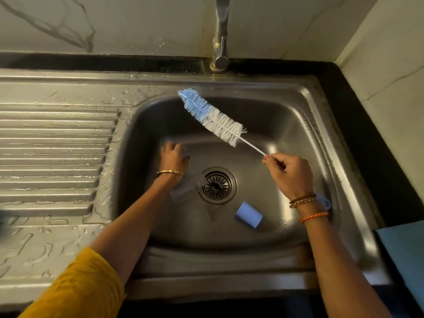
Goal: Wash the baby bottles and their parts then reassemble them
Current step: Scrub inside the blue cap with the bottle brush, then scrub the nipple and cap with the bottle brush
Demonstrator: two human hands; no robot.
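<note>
Right hand (290, 174): fingers pinch the wire handle of a blue-and-white bottle brush (212, 117), raised over the steel sink (305, 115). Left hand (174, 157): blurred, fingers spread down in the basin; grasp cannot be told. Blue cap (248, 214) and clear bottle part (183, 191) lie by the drain (216, 185).

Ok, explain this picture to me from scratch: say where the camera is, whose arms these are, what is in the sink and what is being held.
There is no machine here. One camera sits on a person's head and looks down, so the two arms are that person's own.

The right hand grips the thin wire handle of a bottle brush, whose blue and white bristles are raised over the steel sink.

The left hand reaches down to the basin floor. It is blurred, so whether it holds anything cannot be told.

In the basin lie a clear plastic part just left of the drain, partly under the left forearm, and a small blue cap nearer the camera. The tap stands behind; no water is seen running. Left of the basin is a wet draining board.
</note>
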